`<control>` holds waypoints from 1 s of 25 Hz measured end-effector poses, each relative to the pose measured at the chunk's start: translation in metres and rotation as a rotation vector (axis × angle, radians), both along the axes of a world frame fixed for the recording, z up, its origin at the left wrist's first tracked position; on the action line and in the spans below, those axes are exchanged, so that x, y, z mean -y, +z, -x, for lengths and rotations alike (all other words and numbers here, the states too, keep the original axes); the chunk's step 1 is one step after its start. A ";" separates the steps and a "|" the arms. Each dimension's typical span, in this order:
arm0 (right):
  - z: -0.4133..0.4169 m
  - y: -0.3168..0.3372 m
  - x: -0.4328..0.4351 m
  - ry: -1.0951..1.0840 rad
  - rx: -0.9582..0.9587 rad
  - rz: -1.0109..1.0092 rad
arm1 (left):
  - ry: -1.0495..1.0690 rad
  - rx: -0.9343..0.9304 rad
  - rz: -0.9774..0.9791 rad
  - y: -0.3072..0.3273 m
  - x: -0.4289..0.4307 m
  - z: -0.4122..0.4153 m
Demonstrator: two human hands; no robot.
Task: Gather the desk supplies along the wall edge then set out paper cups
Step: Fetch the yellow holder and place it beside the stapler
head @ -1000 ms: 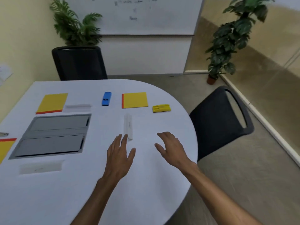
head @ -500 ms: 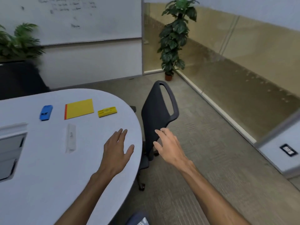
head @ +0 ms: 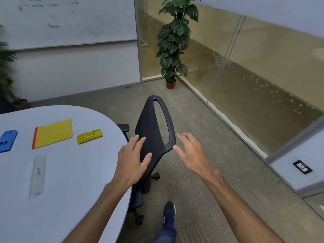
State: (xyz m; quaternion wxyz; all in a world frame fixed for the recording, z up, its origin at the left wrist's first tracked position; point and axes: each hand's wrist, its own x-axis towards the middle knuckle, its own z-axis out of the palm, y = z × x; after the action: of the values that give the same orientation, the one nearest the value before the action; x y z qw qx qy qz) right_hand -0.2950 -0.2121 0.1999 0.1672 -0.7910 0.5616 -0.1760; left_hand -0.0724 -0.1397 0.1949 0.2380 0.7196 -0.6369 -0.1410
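Head view: both hands are empty, fingers straight and spread. The left hand (head: 133,160) is at the right edge of the table (head: 70,199), its fingers overlapping the back of the chair (head: 150,127); contact with the chair cannot be confirmed. The right hand (head: 191,155) is over carpet just right of the chair back, thumb near its rim. The hands are apart, with the chair back between them.

Supplies lie on the table, left of the left hand: a yellow pad (head: 53,133) with a red edge, a yellow case (head: 89,136) just right of it, a blue case (head: 7,140) at the left frame edge, and a clear ruler (head: 37,174) nearer the person. None touch each other.

A dark shoe (head: 168,213) stands on the carpet near the chair base. A plant (head: 173,41) stands in the far corner beside a glass partition (head: 254,76). A whiteboard (head: 70,20) hangs on the far wall.
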 end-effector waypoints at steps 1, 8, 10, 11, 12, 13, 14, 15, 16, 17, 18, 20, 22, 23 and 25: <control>0.001 0.000 0.021 0.013 -0.002 -0.012 | 0.012 -0.015 0.006 -0.002 0.018 0.001; -0.015 0.006 0.170 0.201 -0.019 -0.094 | 0.183 -0.147 -0.013 -0.015 0.136 0.004; -0.026 0.009 0.209 0.254 -0.036 -0.076 | 0.250 -0.161 -0.026 -0.017 0.162 -0.001; -0.034 0.012 0.224 0.280 -0.039 -0.070 | 0.282 -0.160 -0.037 -0.016 0.170 -0.004; -0.043 0.014 0.238 0.317 -0.035 -0.067 | 0.316 -0.171 -0.045 -0.016 0.177 -0.007; -0.051 0.016 0.253 0.363 -0.025 -0.063 | 0.349 -0.186 -0.047 -0.016 0.183 -0.010; -0.063 0.016 0.269 0.412 -0.006 -0.064 | 0.388 -0.206 -0.045 -0.016 0.190 -0.014; -0.074 0.015 0.284 0.453 0.020 -0.075 | 0.421 -0.225 -0.039 -0.016 0.196 -0.019; -0.084 0.014 0.299 0.490 0.041 -0.086 | 0.450 -0.234 -0.031 -0.016 0.201 -0.023; -0.095 0.012 0.314 0.528 0.050 -0.092 | 0.484 -0.235 -0.023 -0.016 0.206 -0.025; -0.106 0.008 0.329 0.571 0.052 -0.092 | 0.529 -0.231 -0.013 -0.017 0.210 -0.026; -0.129 0.000 0.358 0.681 0.060 -0.092 | 0.654 -0.228 0.006 -0.017 0.221 -0.028; -0.147 -0.009 0.386 0.794 0.066 -0.089 | 0.765 -0.225 0.002 -0.017 0.235 -0.026; -0.155 -0.013 0.399 0.855 0.069 -0.086 | 0.816 -0.222 -0.005 -0.018 0.244 -0.023; -0.169 -0.018 0.425 0.993 0.068 -0.090 | 0.935 -0.198 -0.004 -0.016 0.262 -0.016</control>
State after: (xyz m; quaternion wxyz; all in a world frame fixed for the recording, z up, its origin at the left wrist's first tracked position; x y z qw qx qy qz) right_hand -0.1256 -0.6375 0.1816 0.2830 -0.9487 0.1185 -0.0765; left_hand -0.0561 -0.4019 0.1793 0.3341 0.9126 -0.2188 -0.0879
